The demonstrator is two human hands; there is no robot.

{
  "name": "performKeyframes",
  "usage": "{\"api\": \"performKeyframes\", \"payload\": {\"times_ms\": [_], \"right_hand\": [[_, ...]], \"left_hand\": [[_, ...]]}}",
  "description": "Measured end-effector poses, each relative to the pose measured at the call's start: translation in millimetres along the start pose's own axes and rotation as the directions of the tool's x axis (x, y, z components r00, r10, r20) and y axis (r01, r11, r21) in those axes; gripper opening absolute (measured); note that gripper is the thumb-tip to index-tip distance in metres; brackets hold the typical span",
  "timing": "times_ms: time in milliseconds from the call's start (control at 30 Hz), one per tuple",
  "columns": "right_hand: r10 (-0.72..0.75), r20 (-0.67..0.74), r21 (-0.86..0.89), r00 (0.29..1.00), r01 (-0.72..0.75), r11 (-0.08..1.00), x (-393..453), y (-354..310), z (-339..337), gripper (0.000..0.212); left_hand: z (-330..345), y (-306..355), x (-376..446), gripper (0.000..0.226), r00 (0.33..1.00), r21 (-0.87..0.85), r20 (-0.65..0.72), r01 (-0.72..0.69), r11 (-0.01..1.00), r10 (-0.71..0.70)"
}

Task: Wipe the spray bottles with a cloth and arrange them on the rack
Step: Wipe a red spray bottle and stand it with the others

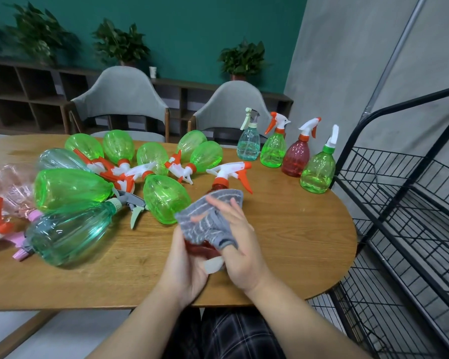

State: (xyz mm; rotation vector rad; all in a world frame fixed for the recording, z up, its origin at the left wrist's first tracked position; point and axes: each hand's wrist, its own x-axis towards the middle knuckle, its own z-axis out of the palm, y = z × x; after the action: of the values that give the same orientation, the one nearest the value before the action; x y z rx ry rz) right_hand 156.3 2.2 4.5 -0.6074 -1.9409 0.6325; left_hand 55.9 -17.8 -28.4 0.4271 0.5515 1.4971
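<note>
Hands (pixel 189 265) wipe red bottle (pixel 219 186) with cloth (pixel 208 218); rack (pixel 399 203) beside.

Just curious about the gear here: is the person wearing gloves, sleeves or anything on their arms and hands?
No. Both the left hand and right hand are bare, forearms uncovered: no gloves, sleeves, watch or rings visible. Dark plaid clothing shows below.

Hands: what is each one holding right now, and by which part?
Left hand grips the red spray bottle by its lower body. Right hand presses the grey cloth around the bottle's middle.
</note>
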Motion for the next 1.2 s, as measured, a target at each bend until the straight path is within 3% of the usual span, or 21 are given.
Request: {"api": "performKeyframes", "payload": {"times_ms": [167,233,300,333,400,433,500,567,667,733,767,800,833,967,1200], "right_hand": [[-0.092,0.021,0.001,0.996,0.092,0.996,-8.1,-2.5,4.7,0.049],[-0.125,-0.002,0.018,0.992,0.125,0.992,-10.1,-2.5,4.9,0.038],[-0.036,-0.077,0.202,0.996,0.051,0.978,-12.0,-7.5,2.1,0.042],[0.117,-0.161,0.371,0.980,-0.050,0.927,-12.1,-14.8,-1.3,0.041],[0.507,-0.241,0.731,0.827,-0.188,0.656,-3.7,-23.8,-10.1,0.034],[0.648,-0.231,0.848,0.726,-0.177,0.500,0.2,-23.1,-13.2,0.037],[0.761,-0.253,0.933,0.598,-0.056,0.355,9.1,-19.6,-24.4,0.035],[0.740,-0.305,0.909,0.599,-0.048,0.414,17.0,-22.8,-27.4,0.033],[0.562,-0.353,0.657,0.748,-0.229,0.718,21.9,-23.1,-16.4,0.026],[0.325,-0.351,0.285,0.878,-0.230,0.931,21.6,-17.3,-9.2,0.022],[0.198,-0.266,0.047,0.944,-0.192,0.980,20.3,-10.3,-6.2,0.030],[0.096,-0.156,-0.202,0.983,-0.127,0.971,19.0,1.1,-4.7,0.042],[0.095,-0.094,-0.302,0.991,-0.120,0.946,18.9,5.8,-4.7,0.052],[0.079,-0.121,-0.184,0.989,-0.101,0.978,14.7,2.6,-7.1,0.063],[-0.029,-0.051,-0.003,0.998,0.029,1.000,-11.6,16.9,-1.2,0.045]], "left_hand": [[-0.2,2.7,-2.6,0.061,0.998,-0.097,-0.018,0.065,0.993,-0.068],[-1.6,3.4,-1.9,0.065,0.994,-0.090,-0.033,0.097,0.991,-0.100],[-1.0,2.9,-1.9,0.070,0.994,-0.040,-0.037,0.103,0.994,-0.105],[-0.6,2.4,-2.3,0.070,0.994,-0.021,-0.046,0.096,0.995,-0.097],[-1.3,1.9,-2.2,0.069,0.997,0.000,-0.058,0.055,0.998,-0.055],[-2.0,1.8,-1.9,0.066,0.998,0.015,-0.058,0.037,0.999,-0.036],[-3.1,2.0,-1.3,0.059,0.998,0.039,-0.055,0.030,0.999,-0.028],[-4.1,1.5,-0.9,0.056,0.998,0.056,-0.042,0.045,0.997,-0.043],[-5.0,-0.1,0.1,0.058,0.999,0.071,-0.029,0.047,0.996,-0.045],[-4.2,-1.2,0.9,0.062,0.999,0.082,-0.016,0.033,0.996,-0.032],[-3.9,-1.8,1.1,0.062,1.000,0.085,-0.007,0.031,0.996,-0.030],[-3.8,-2.4,1.4,0.060,0.999,0.085,0.005,0.033,0.996,-0.034],[-3.7,-2.7,1.5,0.055,0.999,0.081,0.009,0.037,0.996,-0.038],[-5.4,-3.0,1.3,0.048,0.998,0.083,-0.006,0.060,0.995,-0.060],[-2.0,1.7,-0.7,0.082,0.997,0.038,0.006,0.080,0.996,-0.080]]}}
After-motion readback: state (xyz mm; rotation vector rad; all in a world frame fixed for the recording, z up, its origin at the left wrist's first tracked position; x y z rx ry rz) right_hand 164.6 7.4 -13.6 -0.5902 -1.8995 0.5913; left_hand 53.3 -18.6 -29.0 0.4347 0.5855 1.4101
